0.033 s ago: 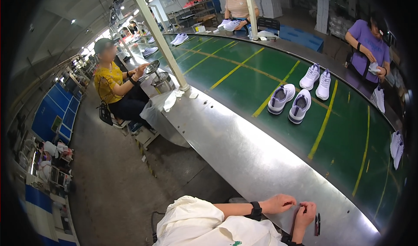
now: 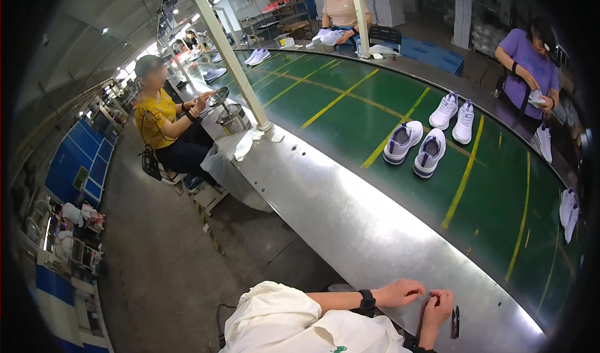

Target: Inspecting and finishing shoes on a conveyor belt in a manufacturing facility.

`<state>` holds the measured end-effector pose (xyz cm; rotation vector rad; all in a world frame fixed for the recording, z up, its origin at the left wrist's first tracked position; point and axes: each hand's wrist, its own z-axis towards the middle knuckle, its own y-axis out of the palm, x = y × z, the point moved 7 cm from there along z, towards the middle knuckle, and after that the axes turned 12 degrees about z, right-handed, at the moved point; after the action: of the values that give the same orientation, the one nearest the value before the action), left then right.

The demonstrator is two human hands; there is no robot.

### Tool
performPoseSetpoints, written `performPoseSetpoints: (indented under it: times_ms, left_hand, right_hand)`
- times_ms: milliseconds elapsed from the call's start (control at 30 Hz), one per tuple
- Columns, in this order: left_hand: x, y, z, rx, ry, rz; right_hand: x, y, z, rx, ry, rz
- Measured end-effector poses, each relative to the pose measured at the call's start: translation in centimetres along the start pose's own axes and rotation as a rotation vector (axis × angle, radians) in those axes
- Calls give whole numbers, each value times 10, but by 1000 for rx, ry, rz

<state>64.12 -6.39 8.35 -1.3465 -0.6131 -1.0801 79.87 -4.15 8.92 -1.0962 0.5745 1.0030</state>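
My left hand [image 2: 400,292] rests at the near part of the metal ledge [image 2: 350,218], its fingers curled inward. Close beside it, my right hand [image 2: 439,308] is bent up with its fingertips drawn together, facing the left one across a small gap. Whatever the fingers of either hand may hold is too small or hidden to make out. Just right of my right hand lies a slim black-and-red tool [image 2: 455,322], its kind unclear. Black bands circle both my wrists. Beyond the ledge, two pairs of white and lavender sneakers [image 2: 430,153] stand on the green belt [image 2: 350,122].
More white shoes [image 2: 569,215] sit along the belt's far right side. A person in yellow [image 2: 159,119] sits at left by a metal container [image 2: 233,119] and a plastic bag [image 2: 228,159]. Two people [image 2: 531,72] handle items across the belt. A pale post [image 2: 234,59] rises from the ledge.
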Motion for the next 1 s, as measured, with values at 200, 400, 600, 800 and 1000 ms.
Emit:
performPoseSetpoints:
  times_ms: [200, 400, 600, 800, 1000]
  left_hand:
    - [1, 5, 2, -20, -13, -1]
    - [-2, 12, 1, -21, -15, -1]
    - [5, 15, 6, -15, -21, -33]
    - [4, 20, 5, -5, -12, -55]
    - [5, 27, 10, -36, -19, -50]
  right_hand:
    - [2, -5, 0, -11, 24, 7]
    - [-2, -8, 1, -8, 2, 8]
    - [19, -13, -4, 0, -7, -2]
    - [12, -16, -1, 14, -8, 7]
    - [19, -23, 0, -7, 1, 1]
